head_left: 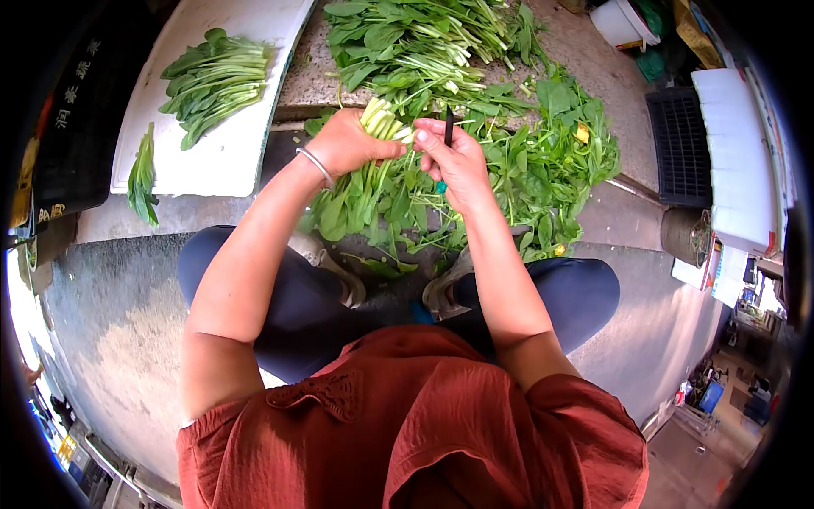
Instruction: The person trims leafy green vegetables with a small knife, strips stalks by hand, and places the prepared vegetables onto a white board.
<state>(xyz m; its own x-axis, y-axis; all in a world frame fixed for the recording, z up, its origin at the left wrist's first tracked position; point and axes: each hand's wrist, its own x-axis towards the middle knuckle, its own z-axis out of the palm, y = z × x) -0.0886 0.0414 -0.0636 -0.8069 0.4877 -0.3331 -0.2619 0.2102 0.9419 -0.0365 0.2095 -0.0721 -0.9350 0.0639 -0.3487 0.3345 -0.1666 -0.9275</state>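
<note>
My left hand (350, 144), with a bracelet at its wrist, is closed round a bunch of leafy greens (383, 125); the pale stem ends point up and the leaves hang below. Close to the stems on the right, my right hand (454, 159) has its fingers curled round a small knife with a black part (448, 125) sticking up and a teal part (441, 187) showing below. Beneath and beside both hands lies a heap of loose leaves (543, 170). Further back is a pile of greens with stems (415, 42).
On a white board (229, 165) at the left lie a sorted bunch (216, 85) and a smaller bunch (142, 178) over its edge. A black crate (681, 144), a white foam box (736, 161) and a white bucket (621, 24) stand at the right.
</note>
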